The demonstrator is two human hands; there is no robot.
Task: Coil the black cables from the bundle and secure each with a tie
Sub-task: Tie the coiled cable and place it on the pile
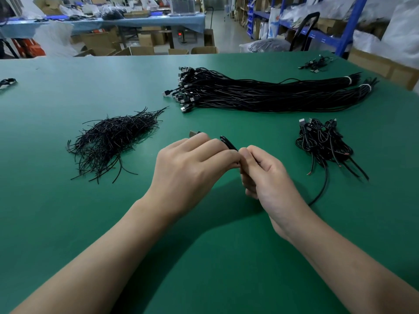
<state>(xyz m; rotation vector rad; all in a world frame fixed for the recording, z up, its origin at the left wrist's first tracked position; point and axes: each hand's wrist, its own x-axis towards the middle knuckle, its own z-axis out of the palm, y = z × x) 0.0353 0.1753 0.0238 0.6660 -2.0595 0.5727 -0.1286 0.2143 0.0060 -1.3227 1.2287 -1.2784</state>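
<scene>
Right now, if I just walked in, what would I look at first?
Probably the left hand and right hand at the middle of the green table, both gripping one black cable. Behind them lies a big bundle of long cables; a wispy pile of ties sits left, a heap of coiled cables right.

Bare mat (68,223) left; coiled cables (324,141) right
</scene>
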